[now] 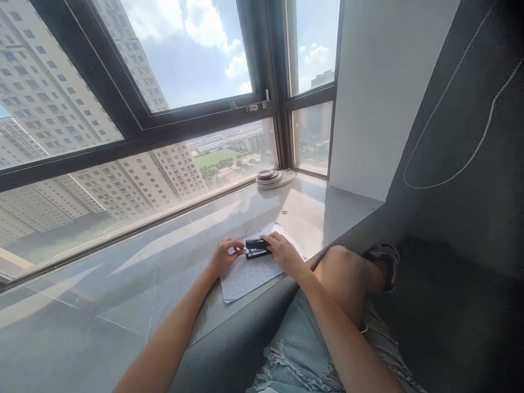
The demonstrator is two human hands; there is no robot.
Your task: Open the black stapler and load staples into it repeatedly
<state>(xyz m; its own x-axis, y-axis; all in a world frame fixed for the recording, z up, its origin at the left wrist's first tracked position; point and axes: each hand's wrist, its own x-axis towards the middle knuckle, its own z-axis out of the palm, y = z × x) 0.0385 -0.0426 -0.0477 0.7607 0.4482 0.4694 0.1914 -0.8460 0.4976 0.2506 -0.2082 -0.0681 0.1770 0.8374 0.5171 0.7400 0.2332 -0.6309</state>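
A black stapler (257, 252) lies on printed paper sheets (254, 278) on the window sill. Its upper and lower parts appear spread apart, with shiny metal between them. My right hand (282, 252) grips its right end from above. At the opposite end is my left hand (225, 256), thumb and fingertips pinched together beside the stapler's tip. Whatever sits between those fingertips is too small to make out.
Stacked round plates or mats (270, 177) stand in the sill's far corner. Two small thin strips (284, 212) lie beyond the paper. The sill's front edge (237, 314) drops off near my bent knee (339, 265). A beaded cord (450, 177) hangs at right.
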